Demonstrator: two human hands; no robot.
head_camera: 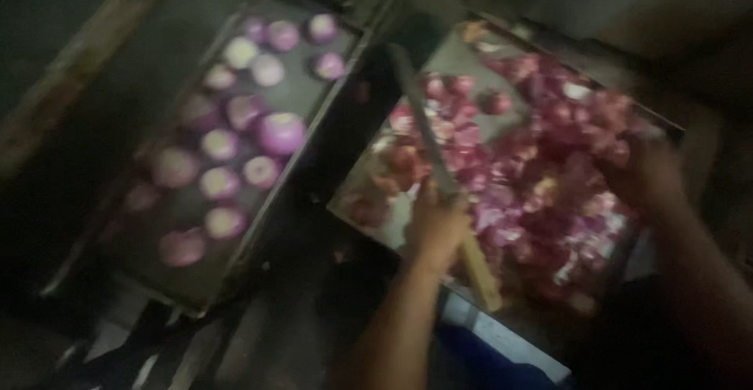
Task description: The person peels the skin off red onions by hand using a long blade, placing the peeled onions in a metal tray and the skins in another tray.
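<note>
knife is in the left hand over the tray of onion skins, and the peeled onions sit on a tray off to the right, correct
Not quite: in the head view the peeled onions sit on a tray off to the left. The knife is indeed in the left hand over the tray of onion skins.

peeled onions [235,135] in the left tray [200,284], onion skins [541,170] in the right tray [357,206], knife [431,143] between
</note>
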